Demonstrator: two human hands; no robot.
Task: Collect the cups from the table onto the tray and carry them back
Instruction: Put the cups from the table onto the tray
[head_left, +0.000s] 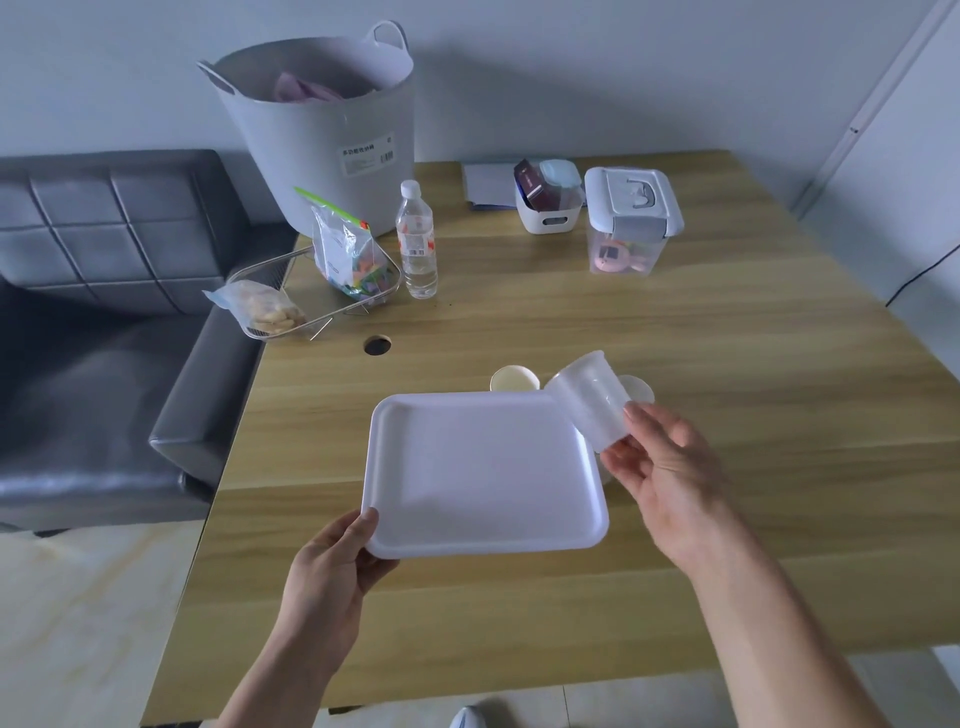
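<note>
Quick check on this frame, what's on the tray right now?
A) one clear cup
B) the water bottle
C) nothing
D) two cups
C: the white tray is bare, gripped at its near-left corner by the left hand; the right hand holds the clear cup tilted over the tray's far-right corner, and two more cups sit on the table beyond the tray.

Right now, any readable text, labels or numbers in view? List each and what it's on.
Sticker on the grey laundry tub: a line of Chinese characters and a barcode, too blurred to read reliably.
Label on the water bottle: red print and a barcode, too small to read.
Zip bag in the wire basket: printed panel, unreadable.
Tray, clear cup, lidded box: no text visible.
</note>
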